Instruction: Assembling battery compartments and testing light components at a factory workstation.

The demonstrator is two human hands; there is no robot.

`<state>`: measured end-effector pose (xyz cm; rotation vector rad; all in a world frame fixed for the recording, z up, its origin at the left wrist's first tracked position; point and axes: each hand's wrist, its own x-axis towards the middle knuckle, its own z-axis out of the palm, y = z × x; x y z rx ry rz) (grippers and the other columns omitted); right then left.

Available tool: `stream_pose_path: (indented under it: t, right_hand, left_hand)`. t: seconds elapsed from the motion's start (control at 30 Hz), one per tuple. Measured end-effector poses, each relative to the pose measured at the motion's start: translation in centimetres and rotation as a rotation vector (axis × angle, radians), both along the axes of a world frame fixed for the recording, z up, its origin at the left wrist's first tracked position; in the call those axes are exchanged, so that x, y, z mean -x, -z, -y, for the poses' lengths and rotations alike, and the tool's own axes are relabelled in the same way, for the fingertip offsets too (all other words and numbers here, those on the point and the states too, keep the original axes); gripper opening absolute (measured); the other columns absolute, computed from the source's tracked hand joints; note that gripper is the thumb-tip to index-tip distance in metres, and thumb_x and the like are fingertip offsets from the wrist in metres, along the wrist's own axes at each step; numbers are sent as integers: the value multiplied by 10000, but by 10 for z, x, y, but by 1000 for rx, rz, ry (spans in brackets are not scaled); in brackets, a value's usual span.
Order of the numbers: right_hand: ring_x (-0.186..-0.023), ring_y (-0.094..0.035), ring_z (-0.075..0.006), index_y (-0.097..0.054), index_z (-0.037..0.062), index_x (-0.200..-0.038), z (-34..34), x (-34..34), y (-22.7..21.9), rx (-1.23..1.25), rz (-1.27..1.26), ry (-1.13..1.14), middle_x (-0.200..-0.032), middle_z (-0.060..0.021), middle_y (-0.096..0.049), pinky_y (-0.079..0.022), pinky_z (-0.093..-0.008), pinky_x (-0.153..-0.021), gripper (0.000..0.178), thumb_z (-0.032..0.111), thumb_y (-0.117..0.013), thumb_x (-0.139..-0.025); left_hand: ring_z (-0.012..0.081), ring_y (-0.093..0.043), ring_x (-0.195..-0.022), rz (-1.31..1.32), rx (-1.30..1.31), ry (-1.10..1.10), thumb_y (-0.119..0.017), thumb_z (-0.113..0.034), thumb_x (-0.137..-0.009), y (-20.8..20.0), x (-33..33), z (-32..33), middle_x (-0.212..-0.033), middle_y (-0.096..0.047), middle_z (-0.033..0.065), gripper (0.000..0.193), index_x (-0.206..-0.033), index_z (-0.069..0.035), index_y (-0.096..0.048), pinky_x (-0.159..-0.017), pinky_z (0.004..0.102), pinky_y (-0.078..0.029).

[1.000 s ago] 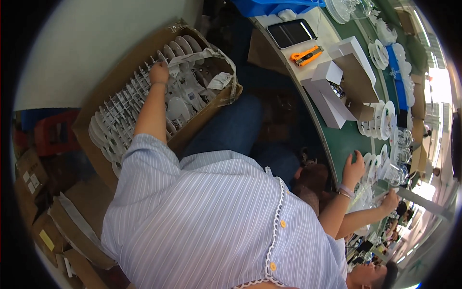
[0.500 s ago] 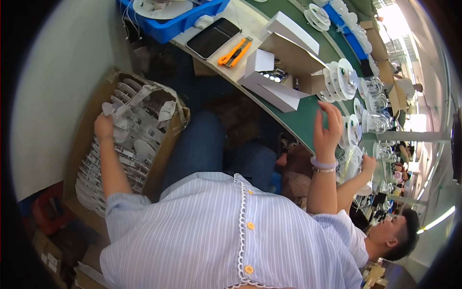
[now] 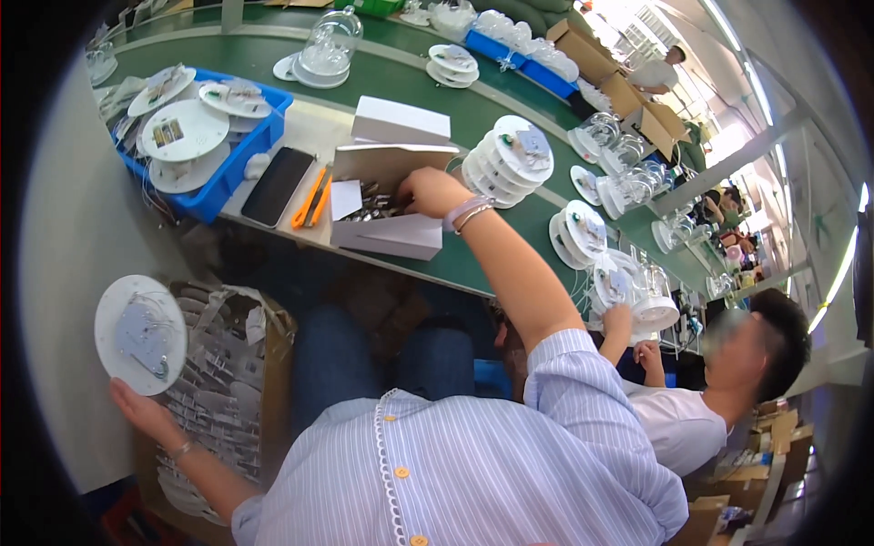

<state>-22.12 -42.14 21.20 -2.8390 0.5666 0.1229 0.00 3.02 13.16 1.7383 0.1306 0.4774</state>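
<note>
My left hand (image 3: 146, 411) grips the lower edge of a round white lamp base (image 3: 141, 335). Its face carries a pale plate, thin wires and a small circuit board, and it is held upright over a carton (image 3: 276, 382) packed with rows of similar white discs (image 3: 214, 400). On the bench, my right hand (image 3: 433, 193) reaches into a white box (image 3: 391, 238) of small metallic parts (image 3: 369, 207). Its fingers are bent down and closed; the fingertips and anything between them are hidden.
Left of the box lie an orange cutter (image 3: 312, 197), a black phone (image 3: 279, 187) and a blue bin (image 3: 214, 205) of white bases. Stacked bases (image 3: 510, 162) stand right of it on the green bench (image 3: 401, 55). A co-worker (image 3: 683, 414) sits at my right, handling another base.
My left hand has lifted a lamp base out of the carton. My right hand, raised and open before, has gone into the white box. The view has turned.
</note>
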Motion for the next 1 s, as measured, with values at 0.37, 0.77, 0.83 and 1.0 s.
stream_pose_path:
  t: [0.37,0.77,0.83,1.0]
  right_hand:
    - [-816,-506,-188,-462,15,-1029,-53,53,-18,-242,708,93,-861,-92,-507,-423,-291,-702,240,74,-474,-797]
    - [-737,-548,-126,-445,-16,-1007,-102,119,-36,-927,1158,312,-908,-145,-559,-448,-219,-665,219,58,-470,-803]
    - [-734,-562,-136,-436,-22,-1013,-105,120,-34,-910,1129,312,-931,-164,-559,-459,-228,-673,222,54,-467,-806]
    - [-757,-580,-160,-415,-36,-1060,-110,120,-28,-1173,1128,320,-977,-203,-545,-474,-237,-679,256,56,-445,-824]
  left_hand:
    - [261,-480,-1020,-864,915,1368,-474,-16,-763,-35,136,129,-1145,-442,130,478,-1209,-9,-302,-812,390,-447]
    - [196,-551,-917,-814,872,1485,-432,-164,-859,-57,188,203,-1070,-496,104,334,-1160,-36,-362,-740,328,-500]
    - [196,-553,-916,-793,863,1483,-426,-175,-863,-56,190,204,-1070,-496,104,333,-1160,-38,-363,-737,328,-502]
    - [200,-559,-904,-759,903,1494,-429,-159,-860,-59,191,203,-1061,-501,109,327,-1153,-28,-366,-725,322,-508]
